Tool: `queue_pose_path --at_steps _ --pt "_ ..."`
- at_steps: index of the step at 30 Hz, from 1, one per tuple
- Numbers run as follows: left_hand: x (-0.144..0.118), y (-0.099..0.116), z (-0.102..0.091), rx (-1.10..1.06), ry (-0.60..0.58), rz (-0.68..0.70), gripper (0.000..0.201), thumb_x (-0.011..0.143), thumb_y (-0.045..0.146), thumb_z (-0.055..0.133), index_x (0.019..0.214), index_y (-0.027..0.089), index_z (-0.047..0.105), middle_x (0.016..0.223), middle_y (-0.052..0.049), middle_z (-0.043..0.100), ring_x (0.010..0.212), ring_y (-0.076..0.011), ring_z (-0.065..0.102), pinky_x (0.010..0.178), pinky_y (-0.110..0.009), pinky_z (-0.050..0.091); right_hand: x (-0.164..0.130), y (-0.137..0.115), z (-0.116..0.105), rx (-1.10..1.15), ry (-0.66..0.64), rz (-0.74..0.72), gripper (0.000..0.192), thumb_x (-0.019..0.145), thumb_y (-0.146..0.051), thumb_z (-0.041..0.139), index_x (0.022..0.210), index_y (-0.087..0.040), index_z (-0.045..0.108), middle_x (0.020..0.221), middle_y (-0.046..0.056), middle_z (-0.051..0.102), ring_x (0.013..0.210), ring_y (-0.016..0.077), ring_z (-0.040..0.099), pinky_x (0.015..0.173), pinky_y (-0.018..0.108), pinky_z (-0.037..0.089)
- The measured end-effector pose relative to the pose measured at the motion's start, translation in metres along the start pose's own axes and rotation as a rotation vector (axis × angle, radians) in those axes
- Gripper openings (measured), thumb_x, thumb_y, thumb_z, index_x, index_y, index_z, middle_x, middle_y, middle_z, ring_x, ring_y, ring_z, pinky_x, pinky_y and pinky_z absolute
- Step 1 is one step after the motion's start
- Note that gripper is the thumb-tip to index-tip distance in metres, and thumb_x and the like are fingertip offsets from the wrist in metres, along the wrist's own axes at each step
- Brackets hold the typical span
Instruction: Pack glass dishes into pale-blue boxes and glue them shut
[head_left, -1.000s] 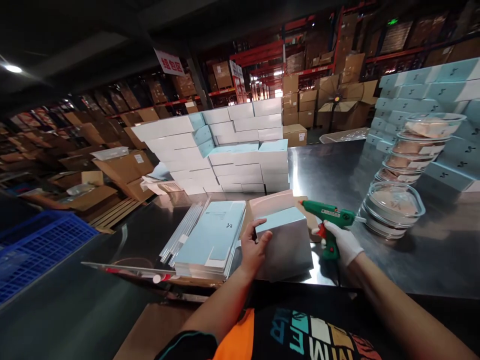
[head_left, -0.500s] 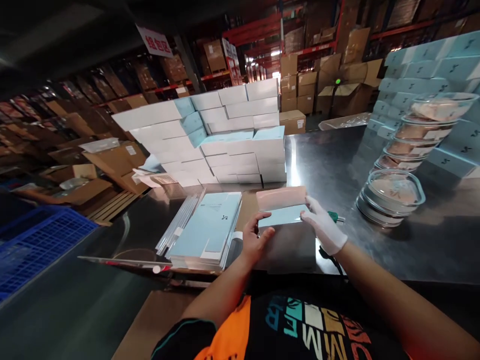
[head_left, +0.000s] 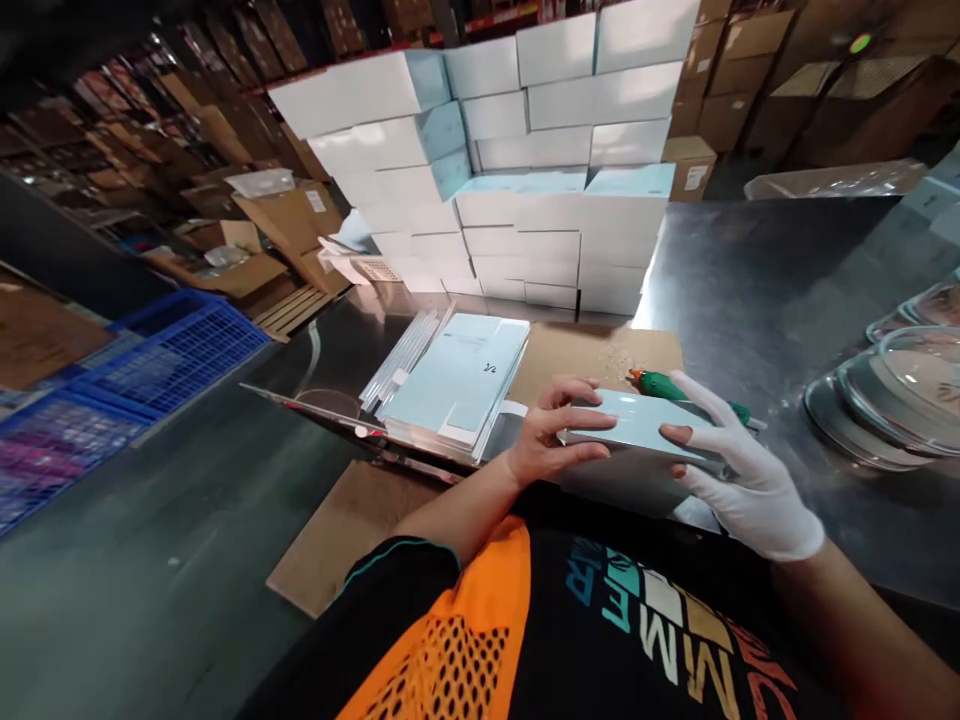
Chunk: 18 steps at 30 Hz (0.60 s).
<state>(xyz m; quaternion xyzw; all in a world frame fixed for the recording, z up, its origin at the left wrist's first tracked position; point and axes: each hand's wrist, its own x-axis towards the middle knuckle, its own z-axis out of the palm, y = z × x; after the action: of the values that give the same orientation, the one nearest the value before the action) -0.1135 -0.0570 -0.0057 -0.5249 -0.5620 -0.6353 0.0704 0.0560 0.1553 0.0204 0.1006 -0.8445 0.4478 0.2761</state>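
Observation:
Both hands hold a small light-blue box (head_left: pixel 637 422) with grey sides at the near edge of the steel table (head_left: pixel 750 260). My bare left hand (head_left: pixel 551 440) grips its left end, fingers over the top. My right hand (head_left: pixel 731 465), in a white glove, clasps its right end. A green glue gun (head_left: pixel 664 386) lies on a sheet of brown cardboard (head_left: pixel 592 352) just behind the box, partly hidden by my right fingers. A pile of flat light-blue box blanks (head_left: pixel 457 385) sits to the left.
A wall of stacked white and blue boxes (head_left: pixel 525 170) stands behind the cardboard. Clear lidded bowls (head_left: pixel 892 385) sit at the right edge. Blue crates (head_left: pixel 142 370) and brown cartons (head_left: pixel 255 240) lie to the left, below the table.
My right hand let go of the glue gun, which now lies on the cardboard, and took the box's right end. The pink flap seen before is down. The view tilted down and closer.

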Motion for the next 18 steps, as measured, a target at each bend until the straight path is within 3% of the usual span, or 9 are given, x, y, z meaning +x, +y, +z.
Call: queue_pose_path --at_steps 3,7,8,10,12,13,15,17,18 --pt "0.004 0.006 -0.009 0.045 -0.128 -0.052 0.051 0.091 0.078 0.072 0.093 0.029 0.085 0.107 -0.011 0.083 0.122 -0.0343 0.073 0.115 -0.063 0.054 0.002 -0.004 0.000 0.011 -0.029 -0.095 0.036 0.102 -0.019 0.071 0.129 -0.040 0.079 0.170 0.005 0.054 0.159 0.0290 0.051 0.130 0.053 0.045" --pt "0.001 -0.002 -0.005 -0.010 -0.119 -0.034 0.043 0.090 0.069 0.079 0.101 0.028 0.083 0.113 -0.010 0.084 0.128 -0.0343 0.071 0.121 -0.064 0.047 0.003 -0.002 0.004 -0.010 -0.021 -0.154 0.059 0.100 -0.007 0.068 0.140 -0.049 0.074 0.167 -0.001 0.058 0.153 0.0232 0.057 0.128 0.046 0.047" --pt "-0.003 -0.006 -0.002 -0.048 -0.080 -0.050 0.048 0.087 0.069 0.083 0.112 0.028 0.082 0.122 -0.012 0.082 0.134 -0.0348 0.068 0.123 -0.063 0.045 0.001 -0.001 0.005 -0.022 -0.002 -0.158 0.061 0.100 -0.007 0.068 0.142 -0.050 0.072 0.169 -0.001 0.056 0.155 0.0224 0.056 0.129 0.044 0.047" --pt "-0.011 -0.015 0.006 -0.153 0.022 -0.156 0.088 0.070 0.076 0.093 0.140 0.028 0.069 0.149 -0.017 0.069 0.146 -0.0378 0.059 0.126 -0.062 0.041 -0.005 0.005 0.007 -0.042 0.079 -0.141 0.058 0.099 -0.013 0.071 0.144 -0.048 0.071 0.171 -0.001 0.054 0.155 0.0233 0.055 0.129 0.044 0.048" --pt "-0.022 -0.026 0.015 -0.246 0.060 -0.351 0.136 0.046 0.083 0.098 0.160 0.028 0.049 0.164 -0.021 0.052 0.150 -0.0421 0.052 0.126 -0.062 0.041 -0.009 0.014 0.007 -0.075 0.298 -0.019 0.043 0.098 -0.028 0.076 0.138 -0.042 0.076 0.164 0.002 0.062 0.151 0.0289 0.060 0.130 0.051 0.046" --pt "-0.028 -0.031 0.019 -0.250 0.017 -0.496 0.138 0.045 0.080 0.101 0.161 0.028 0.047 0.163 -0.020 0.052 0.148 -0.0417 0.054 0.124 -0.061 0.042 -0.009 0.019 0.006 -0.096 0.438 0.103 0.037 0.096 -0.038 0.077 0.133 -0.038 0.080 0.157 0.004 0.068 0.147 0.0332 0.063 0.130 0.056 0.045" --pt "-0.039 -0.042 0.027 -0.276 -0.131 -0.736 0.128 0.046 0.070 0.106 0.154 0.026 0.055 0.151 -0.018 0.061 0.132 -0.0372 0.064 0.116 -0.056 0.049 -0.007 0.027 0.001 -0.119 0.652 0.410 0.049 0.090 -0.062 0.077 0.129 -0.034 0.082 0.145 0.006 0.076 0.141 0.0417 0.067 0.129 0.066 0.043" --pt "-0.044 -0.047 0.033 -0.353 -0.125 -0.871 0.120 0.041 0.063 0.109 0.145 0.026 0.061 0.138 -0.014 0.065 0.111 -0.0289 0.071 0.101 -0.047 0.057 -0.004 0.033 -0.005 -0.117 0.704 0.632 0.072 0.081 -0.077 0.075 0.139 -0.034 0.079 0.144 0.007 0.077 0.142 0.0468 0.065 0.127 0.069 0.044" --pt "-0.043 -0.047 0.034 -0.408 -0.070 -0.890 0.117 0.039 0.061 0.110 0.140 0.025 0.064 0.132 -0.011 0.067 0.104 -0.0255 0.071 0.094 -0.042 0.058 -0.003 0.036 -0.008 -0.099 0.686 0.662 0.081 0.080 -0.080 0.075 0.147 -0.034 0.073 0.150 0.007 0.073 0.145 0.0471 0.063 0.126 0.068 0.045"
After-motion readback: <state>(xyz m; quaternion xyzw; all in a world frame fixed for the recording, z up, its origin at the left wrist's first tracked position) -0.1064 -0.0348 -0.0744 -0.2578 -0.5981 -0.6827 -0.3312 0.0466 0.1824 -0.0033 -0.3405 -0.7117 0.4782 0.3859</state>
